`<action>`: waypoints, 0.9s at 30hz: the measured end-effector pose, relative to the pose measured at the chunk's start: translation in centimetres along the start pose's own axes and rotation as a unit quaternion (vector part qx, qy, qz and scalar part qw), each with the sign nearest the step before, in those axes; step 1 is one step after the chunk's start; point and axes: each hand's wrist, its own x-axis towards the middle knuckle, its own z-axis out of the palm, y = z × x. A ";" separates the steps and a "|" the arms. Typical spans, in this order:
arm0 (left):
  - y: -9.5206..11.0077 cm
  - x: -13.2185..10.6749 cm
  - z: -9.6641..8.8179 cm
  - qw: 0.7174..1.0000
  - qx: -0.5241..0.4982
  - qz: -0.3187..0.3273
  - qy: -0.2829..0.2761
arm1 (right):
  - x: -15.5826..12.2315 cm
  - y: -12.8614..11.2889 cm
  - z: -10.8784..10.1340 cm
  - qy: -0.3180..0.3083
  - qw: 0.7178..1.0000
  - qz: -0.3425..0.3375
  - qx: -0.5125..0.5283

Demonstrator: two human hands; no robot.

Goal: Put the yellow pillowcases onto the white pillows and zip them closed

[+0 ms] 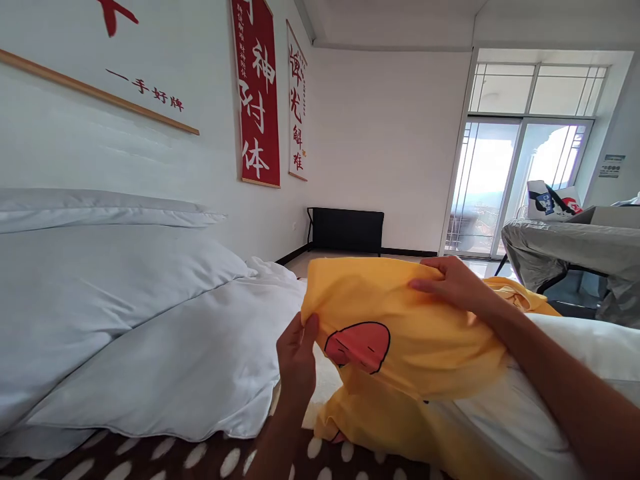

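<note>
A yellow cloth (360, 287) with a pink, black-outlined cartoon print is stretched between my hands above the bed. My left hand (299, 357) pinches its left edge between thumb and fingers. Farther right, my right hand (455, 283) grips the upper edge, thumb in front and fingers partly behind the fabric. Below, more of the yellow material hangs in folds onto the bedding, and its exact kind cannot be made out. White bedding (520, 407) lies under my right forearm.
White pillows (165, 360) are piled at left against the wall. A brown spotted cover (190, 457) lies along the front. Beyond the bed are a black folded panel (347, 230) and, at right, a table with a grey plastic cover (565, 237). Glass doors (480, 180) stand behind.
</note>
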 end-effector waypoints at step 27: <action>8.7 -2.3 1.2 0.981 0.191 0.021 0.015 | -4.3 -5.4 8.1 0.045 0.922 -0.283 -0.259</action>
